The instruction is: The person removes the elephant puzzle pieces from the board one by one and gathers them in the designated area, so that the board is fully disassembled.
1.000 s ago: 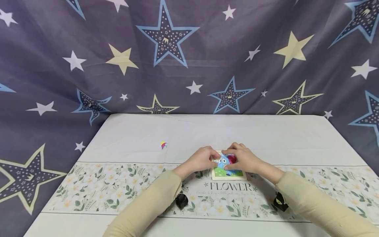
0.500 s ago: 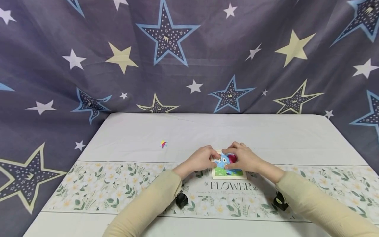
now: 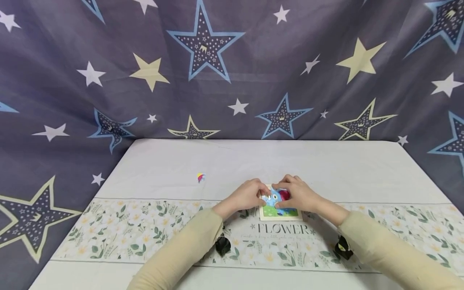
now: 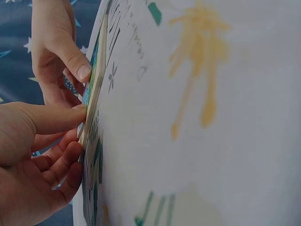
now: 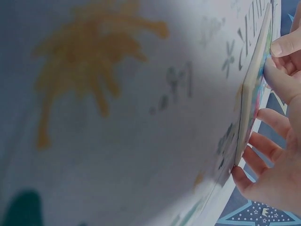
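Head view shows a small puzzle board (image 3: 279,210) flat on the tablecloth (image 3: 326,169), just above the printed word FLOWER (image 3: 282,228). Both the left hand (image 3: 249,194) and right hand (image 3: 297,193) curl over it, fingertips seemingly pinching its edges, while 1 loose piece (image 3: 200,177) lies well left of the board.

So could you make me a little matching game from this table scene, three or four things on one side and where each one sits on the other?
Things:
1. puzzle board
2. small colourful piece
3. left hand
4. right hand

Places:
A. alone on the plain white cloth, off to the left
B. on the board's left edge
C. flat on the table, just above the word FLOWER
D. over the board's right part

Pairs: 1-C, 2-A, 3-B, 4-D
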{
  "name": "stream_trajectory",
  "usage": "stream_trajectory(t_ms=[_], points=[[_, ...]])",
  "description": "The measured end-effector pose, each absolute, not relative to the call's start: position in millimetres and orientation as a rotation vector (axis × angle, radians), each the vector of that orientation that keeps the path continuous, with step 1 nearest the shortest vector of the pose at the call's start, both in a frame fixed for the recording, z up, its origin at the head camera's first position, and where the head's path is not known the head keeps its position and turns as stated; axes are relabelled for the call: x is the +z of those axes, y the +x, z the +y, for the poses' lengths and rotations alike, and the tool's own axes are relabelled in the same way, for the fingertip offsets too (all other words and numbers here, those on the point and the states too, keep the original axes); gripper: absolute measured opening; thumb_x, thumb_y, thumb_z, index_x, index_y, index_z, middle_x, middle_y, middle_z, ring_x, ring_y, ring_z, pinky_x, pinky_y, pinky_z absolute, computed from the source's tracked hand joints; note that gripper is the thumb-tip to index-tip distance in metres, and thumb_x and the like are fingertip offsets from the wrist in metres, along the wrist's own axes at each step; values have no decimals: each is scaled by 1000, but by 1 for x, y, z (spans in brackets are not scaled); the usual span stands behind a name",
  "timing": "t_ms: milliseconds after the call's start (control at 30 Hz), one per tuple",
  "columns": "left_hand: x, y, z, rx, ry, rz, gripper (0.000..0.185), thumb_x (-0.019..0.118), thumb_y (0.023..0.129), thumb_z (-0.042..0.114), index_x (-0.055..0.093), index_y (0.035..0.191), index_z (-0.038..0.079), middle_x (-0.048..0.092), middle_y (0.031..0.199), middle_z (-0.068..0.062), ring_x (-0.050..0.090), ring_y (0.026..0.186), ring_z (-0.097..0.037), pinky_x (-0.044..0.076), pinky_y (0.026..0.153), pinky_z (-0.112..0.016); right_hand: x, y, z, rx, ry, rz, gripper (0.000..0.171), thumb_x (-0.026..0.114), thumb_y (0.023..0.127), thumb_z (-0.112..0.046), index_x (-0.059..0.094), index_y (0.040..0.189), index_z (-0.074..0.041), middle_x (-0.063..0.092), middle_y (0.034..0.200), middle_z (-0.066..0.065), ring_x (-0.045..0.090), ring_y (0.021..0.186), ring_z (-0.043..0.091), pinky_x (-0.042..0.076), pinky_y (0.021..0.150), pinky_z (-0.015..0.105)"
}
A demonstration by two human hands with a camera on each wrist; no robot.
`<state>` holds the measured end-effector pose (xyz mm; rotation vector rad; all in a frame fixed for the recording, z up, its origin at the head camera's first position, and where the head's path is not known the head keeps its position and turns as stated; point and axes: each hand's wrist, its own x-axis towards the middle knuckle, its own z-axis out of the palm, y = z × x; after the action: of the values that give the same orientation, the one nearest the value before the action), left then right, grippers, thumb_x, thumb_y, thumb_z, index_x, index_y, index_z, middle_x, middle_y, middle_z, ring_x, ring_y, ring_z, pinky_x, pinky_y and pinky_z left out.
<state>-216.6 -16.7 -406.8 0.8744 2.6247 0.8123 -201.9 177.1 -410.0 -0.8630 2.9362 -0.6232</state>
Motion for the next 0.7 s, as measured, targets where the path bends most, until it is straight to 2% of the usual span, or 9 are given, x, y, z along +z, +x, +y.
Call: stream_trajectory(t_ms=[700], points=[[-403,-215,-18,849,868,2590,24,66,72,13,58,94,16,48,83,2,43,69,-7,37,60,-18,-410,-203,177,-623,-848,2933,59,69,64,-44,56,113,-14,48,99,1,41,88,19,35,73,38]])
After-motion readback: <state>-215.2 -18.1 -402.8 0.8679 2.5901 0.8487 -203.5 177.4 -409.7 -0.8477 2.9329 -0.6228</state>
